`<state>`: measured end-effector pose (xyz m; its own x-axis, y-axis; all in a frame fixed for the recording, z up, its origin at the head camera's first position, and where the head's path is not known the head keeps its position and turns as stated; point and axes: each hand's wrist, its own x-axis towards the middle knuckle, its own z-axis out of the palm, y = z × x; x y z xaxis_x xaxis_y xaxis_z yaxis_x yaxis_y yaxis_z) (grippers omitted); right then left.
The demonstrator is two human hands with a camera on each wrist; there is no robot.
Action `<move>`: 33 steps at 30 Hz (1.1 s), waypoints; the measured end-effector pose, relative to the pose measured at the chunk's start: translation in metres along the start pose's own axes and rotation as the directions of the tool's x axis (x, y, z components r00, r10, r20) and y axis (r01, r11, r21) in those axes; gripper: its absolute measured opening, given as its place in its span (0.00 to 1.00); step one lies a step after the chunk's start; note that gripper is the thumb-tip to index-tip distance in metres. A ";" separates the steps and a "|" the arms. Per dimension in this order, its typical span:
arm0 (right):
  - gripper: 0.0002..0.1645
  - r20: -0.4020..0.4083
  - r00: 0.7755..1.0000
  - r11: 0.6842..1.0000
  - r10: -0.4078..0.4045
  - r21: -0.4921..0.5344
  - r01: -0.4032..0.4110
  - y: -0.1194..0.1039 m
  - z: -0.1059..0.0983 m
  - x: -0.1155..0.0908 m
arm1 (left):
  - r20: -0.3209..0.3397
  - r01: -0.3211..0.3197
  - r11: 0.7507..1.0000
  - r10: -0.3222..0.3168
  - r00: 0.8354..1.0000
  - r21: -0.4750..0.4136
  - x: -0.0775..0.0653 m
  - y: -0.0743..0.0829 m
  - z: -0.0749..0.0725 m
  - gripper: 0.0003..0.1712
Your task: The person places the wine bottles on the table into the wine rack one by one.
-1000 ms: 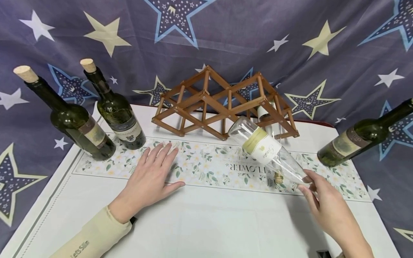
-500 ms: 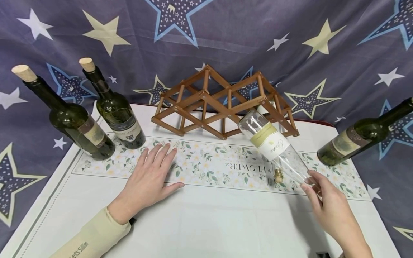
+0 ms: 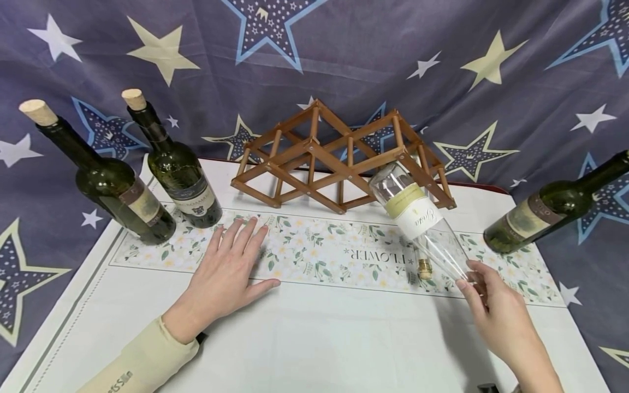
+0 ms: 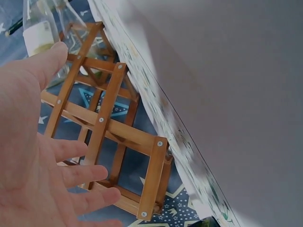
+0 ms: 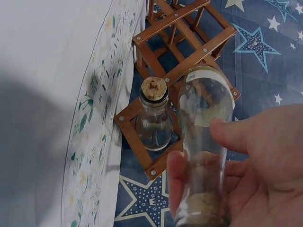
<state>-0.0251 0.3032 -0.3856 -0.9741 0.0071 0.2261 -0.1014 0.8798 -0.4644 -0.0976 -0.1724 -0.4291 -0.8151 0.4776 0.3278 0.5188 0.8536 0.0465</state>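
Note:
My right hand (image 3: 498,311) holds a clear glass wine bottle (image 3: 417,215) by its neck. A cork shows in the neck in the right wrist view. The bottle tilts with its base up against the right front of the wooden wine rack (image 3: 310,144); I cannot tell whether the base is inside an opening. A second clear, corked bottle (image 5: 154,125) lies in the rack's lower right opening, its neck sticking out under the held one. On the floral runner (image 3: 314,256), my left hand (image 3: 226,267) lies palm down with fingers spread, holding nothing.
Two corked green wine bottles stand at the left, one outer (image 3: 125,202) and one inner (image 3: 184,188). Another green bottle (image 3: 538,210) stands at the right edge. A star-patterned curtain (image 3: 344,65) hangs behind the white table (image 3: 344,344).
The held bottle's base has moved right and slightly up toward the rack's right part, and the bottle has turned a little. The left hand has stayed in place.

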 end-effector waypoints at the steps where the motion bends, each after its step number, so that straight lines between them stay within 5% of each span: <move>1: 0.27 0.009 1.000 1.000 0.002 0.003 -0.002 -0.001 0.000 0.000 | 0.001 0.001 1.000 -0.001 1.000 0.000 0.000 0.000 0.000 0.63; 17: 0.30 0.211 0.977 0.991 0.020 0.127 -0.048 -0.024 -0.007 0.001 | 0.007 -0.001 1.000 0.001 1.000 0.006 0.008 0.002 -0.004 0.65; 33: 0.32 0.296 0.955 0.927 0.015 0.353 -0.124 -0.048 -0.002 0.018 | 0.051 0.023 1.000 -0.023 0.998 0.000 0.010 0.006 -0.002 0.66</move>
<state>-0.0372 0.2627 -0.3573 -0.9917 -0.1209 -0.0447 -0.0445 0.6469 -0.7613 -0.1017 -0.1628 -0.4237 -0.8391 0.4674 0.2783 0.4996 0.8646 0.0542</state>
